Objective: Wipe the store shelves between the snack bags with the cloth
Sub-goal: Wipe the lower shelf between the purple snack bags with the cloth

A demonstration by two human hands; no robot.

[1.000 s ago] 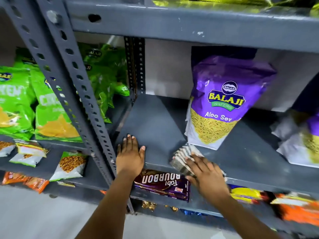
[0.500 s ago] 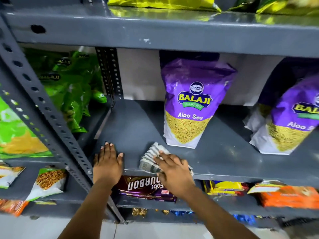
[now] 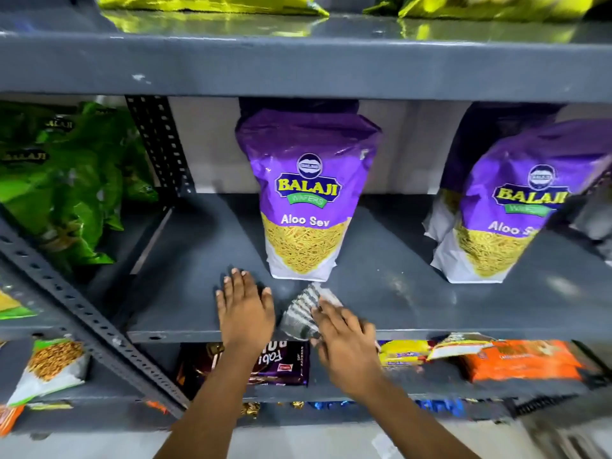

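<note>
A folded grey-and-white striped cloth lies on the grey metal shelf, near its front edge. My right hand presses flat on the cloth's right part. My left hand rests palm-down on the bare shelf just left of the cloth, fingers spread. A purple Balaji Aloo Sev bag stands upright right behind both hands. A second purple bag leans at the right of the same shelf.
Green snack bags fill the neighbouring bay at the left, past a perforated upright. A slanted perforated post crosses the lower left. Below are a Bourbon biscuit pack and orange packets. Yellow bags lie on the shelf above.
Both hands and the cloth have moved rightward along the shelf front, from its left corner to just in front of the middle purple bag. The view has shifted right, showing the second purple bag.
</note>
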